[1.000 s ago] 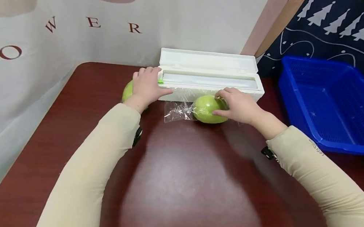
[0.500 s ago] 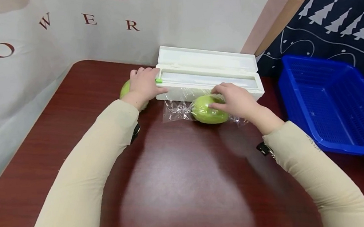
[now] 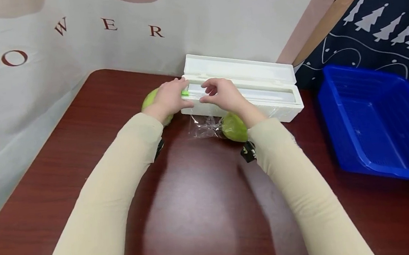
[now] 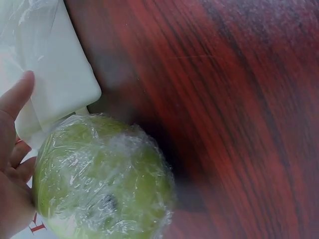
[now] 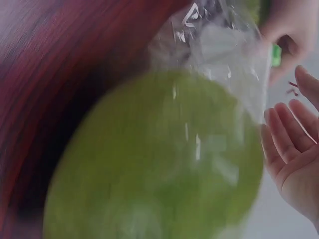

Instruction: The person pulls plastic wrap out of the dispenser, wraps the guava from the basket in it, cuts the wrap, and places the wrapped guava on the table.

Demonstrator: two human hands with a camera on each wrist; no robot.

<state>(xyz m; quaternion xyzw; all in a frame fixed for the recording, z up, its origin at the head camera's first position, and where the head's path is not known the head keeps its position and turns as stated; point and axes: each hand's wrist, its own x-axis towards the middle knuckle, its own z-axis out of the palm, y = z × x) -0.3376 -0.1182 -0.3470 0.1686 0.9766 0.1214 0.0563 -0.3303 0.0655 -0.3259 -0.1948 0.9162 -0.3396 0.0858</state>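
A white cling film dispenser [image 3: 239,68] stands at the back of the table with its lid raised. My left hand [image 3: 170,98] grips its left end, thumb along the front, beside a small green slider [image 3: 185,93]. Over the dispenser's left half hovers my right hand [image 3: 225,94], fingers loosely bent and holding nothing. Below the right wrist lies a large green fruit [image 3: 233,128], partly hidden by the sleeve; clear film [image 3: 204,128] trails from its left side. A second green fruit [image 4: 104,179], wrapped in film, sits under my left wrist, beside the dispenser's end.
A blue plastic basket [image 3: 370,160] stands at the right of the dark red-brown table [image 3: 205,209]. Behind the dispenser hangs a white sheet with letters [image 3: 156,30], and a dark cloth with tree shapes [image 3: 371,19] hangs behind the basket.
My right hand has let go of the green fruit and moved left and up over the dispenser, towards the green slider. My left hand keeps its place at the dispenser's end.
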